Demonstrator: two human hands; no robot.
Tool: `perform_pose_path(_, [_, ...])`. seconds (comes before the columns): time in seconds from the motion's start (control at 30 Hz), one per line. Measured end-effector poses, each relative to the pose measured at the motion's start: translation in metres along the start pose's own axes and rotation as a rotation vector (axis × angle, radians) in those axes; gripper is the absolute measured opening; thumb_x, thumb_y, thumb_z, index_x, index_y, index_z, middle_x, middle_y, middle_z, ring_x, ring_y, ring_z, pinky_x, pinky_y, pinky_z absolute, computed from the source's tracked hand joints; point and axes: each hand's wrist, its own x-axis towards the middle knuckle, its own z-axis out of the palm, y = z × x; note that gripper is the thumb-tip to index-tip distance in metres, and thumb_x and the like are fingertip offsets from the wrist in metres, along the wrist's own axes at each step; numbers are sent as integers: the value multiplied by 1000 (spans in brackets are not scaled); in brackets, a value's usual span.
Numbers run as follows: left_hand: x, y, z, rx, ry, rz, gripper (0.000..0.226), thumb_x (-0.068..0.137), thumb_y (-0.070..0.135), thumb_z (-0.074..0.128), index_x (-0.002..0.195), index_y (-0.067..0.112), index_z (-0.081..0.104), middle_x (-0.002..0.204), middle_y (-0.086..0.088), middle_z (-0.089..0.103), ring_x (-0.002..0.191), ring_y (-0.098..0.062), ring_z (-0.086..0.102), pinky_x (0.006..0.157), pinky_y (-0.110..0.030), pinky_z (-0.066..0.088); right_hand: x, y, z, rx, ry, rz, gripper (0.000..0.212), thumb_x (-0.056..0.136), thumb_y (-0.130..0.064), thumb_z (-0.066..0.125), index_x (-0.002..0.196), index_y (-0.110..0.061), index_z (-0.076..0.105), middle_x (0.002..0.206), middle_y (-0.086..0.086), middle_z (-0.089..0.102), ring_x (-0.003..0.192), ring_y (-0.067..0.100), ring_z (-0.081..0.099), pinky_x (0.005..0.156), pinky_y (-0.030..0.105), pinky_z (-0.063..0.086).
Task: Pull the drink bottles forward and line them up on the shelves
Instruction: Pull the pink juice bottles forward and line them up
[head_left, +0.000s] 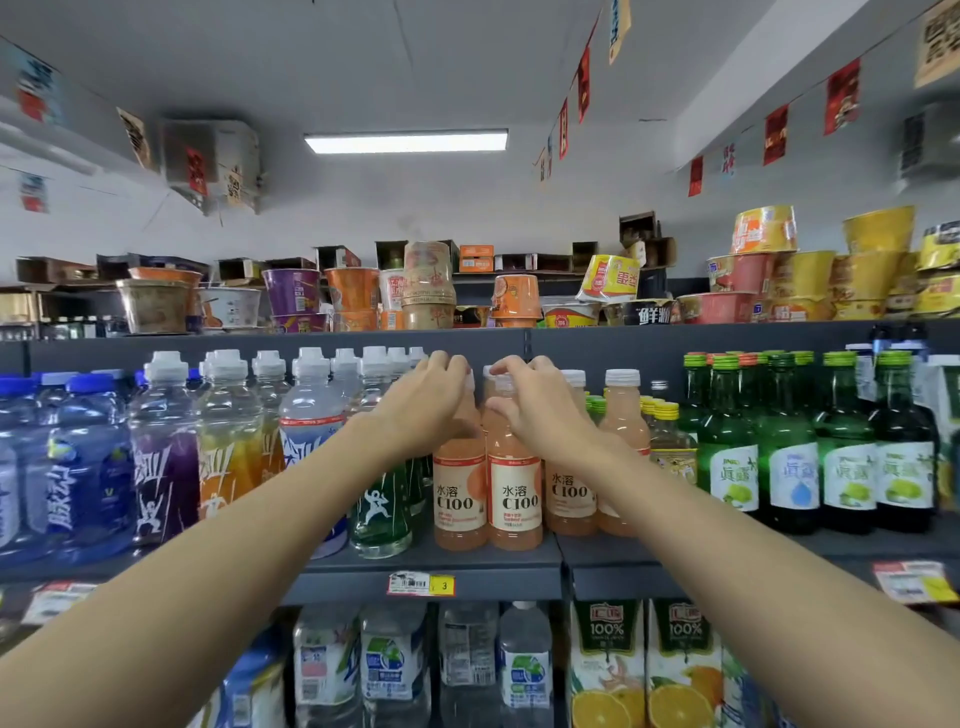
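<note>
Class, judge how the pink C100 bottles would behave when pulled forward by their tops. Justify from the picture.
Filled nearly to the neck, the pink C100 bottles are probably heavy for their size. Tall, narrow and gripped high by the left hand and right hand, they may tip.

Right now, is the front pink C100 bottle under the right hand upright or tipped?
Upright: the pink C100 bottle stands flat on the grey shelf, label level.

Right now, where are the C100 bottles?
Head view, centre of the middle shelf: the C100 bottles stand between a green sports bottle on the left and yellow-capped bottles on the right; left hand and right hand grip the front two's necks.
</note>
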Motion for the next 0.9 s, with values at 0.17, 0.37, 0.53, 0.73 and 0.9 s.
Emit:
perform_pose_path(0.17, [4, -8, 6, 464, 23, 200, 112, 54, 77, 79, 133, 5, 45, 125, -7, 52, 114, -24, 49, 103, -37, 43, 5, 7, -15, -401, -302, -111, 108, 75, -52, 81, 157, -19, 18, 146, 12, 37, 133, 31, 45, 102, 40, 45])
perform_pose_path(0.37, [13, -12, 22, 485, 81, 213, 108, 53, 81, 76, 124, 5, 47, 116, -5, 52, 106, -23, 49, 99, -36, 42, 11, 17, -8, -715, -199, -258, 119, 65, -70, 79, 151, -7, 25, 144, 10, 45, 130, 28, 45, 109, 39, 37])
perform_pose_path(0.53, [16, -13, 26, 515, 66, 198, 110, 55, 80, 76, 127, 3, 45, 116, -7, 53, 105, -24, 51, 99, -38, 42, 19, 17, 2, -839, -100, -343, 113, 64, -76, 74, 145, -6, 36, 137, 8, 49, 123, 25, 45, 104, 37, 36])
perform_pose_path(0.73, [19, -10, 34, 496, 23, 139, 111, 61, 67, 83, 137, 1, 37, 125, -11, 51, 113, -27, 52, 103, -40, 42, 27, 16, 16, -835, -100, -305, 106, 65, -72, 77, 140, -7, 40, 134, 8, 51, 122, 26, 46, 104, 38, 37])
perform_pose_path(0.9, [24, -10, 35, 493, -13, 120, 107, 61, 64, 84, 135, 1, 39, 125, -11, 52, 114, -28, 52, 104, -41, 43, 33, 14, 23, -847, -115, -272, 101, 67, -69, 78, 138, -7, 40, 135, 9, 51, 123, 26, 45, 103, 38, 38])
